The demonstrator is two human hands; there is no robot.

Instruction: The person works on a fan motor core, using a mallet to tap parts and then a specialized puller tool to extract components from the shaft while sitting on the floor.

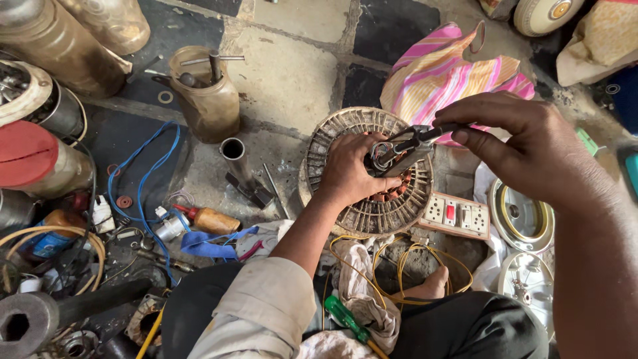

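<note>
A round ribbed motor housing (352, 129) with copper windings (392, 193) inside stands on the floor in front of me. My left hand (349, 169) rests on its middle, fingers curled around a small metal part (385, 156). My right hand (525, 143) comes in from the right and grips the handles of metal pliers (415, 139). The plier jaws meet the metal part right beside my left fingers.
A white switch-and-socket board (457, 214) lies right of the housing, yellow wires (399, 266) and a rag (362, 292) below it. A green-handled screwdriver (345, 319) lies near my lap. A grimy jar of tools (206, 93), a short pipe (232, 153), blue wire (143, 179) and metal covers (522, 219) surround me.
</note>
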